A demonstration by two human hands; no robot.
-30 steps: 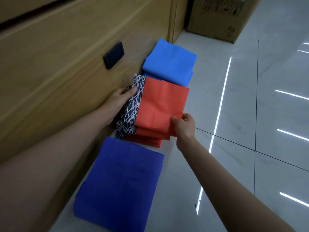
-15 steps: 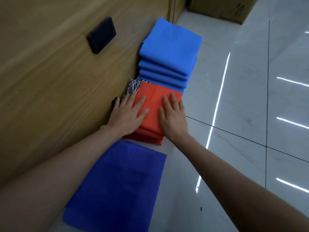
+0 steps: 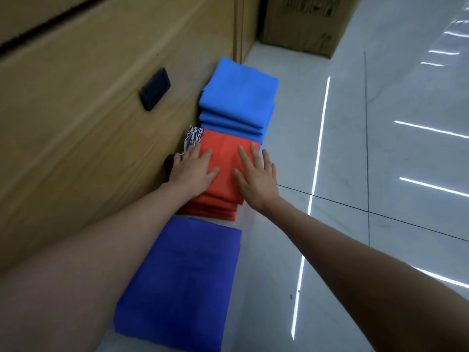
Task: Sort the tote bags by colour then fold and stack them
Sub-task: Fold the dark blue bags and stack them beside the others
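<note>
Left hand (image 3: 193, 171) and right hand (image 3: 256, 181) palms-down on top of red tote bag stack (image 3: 223, 153), fingers straight and slightly spread. Stack at left edge of floor (image 3: 355, 174), against wooden cabinet (image 3: 88, 110), between light blue stack (image 3: 238, 97) beyond and dark blue stack (image 3: 182, 275) nearer. Black-and-white patterned bag (image 3: 193, 135) wedged between red stack and cabinet.

We count one light blue tote stack (image 3: 238, 97), one red stack (image 3: 223, 153), one dark blue pile (image 3: 182, 275); one patterned bag (image 3: 194, 134), one cardboard box (image 3: 304, 24)
</note>
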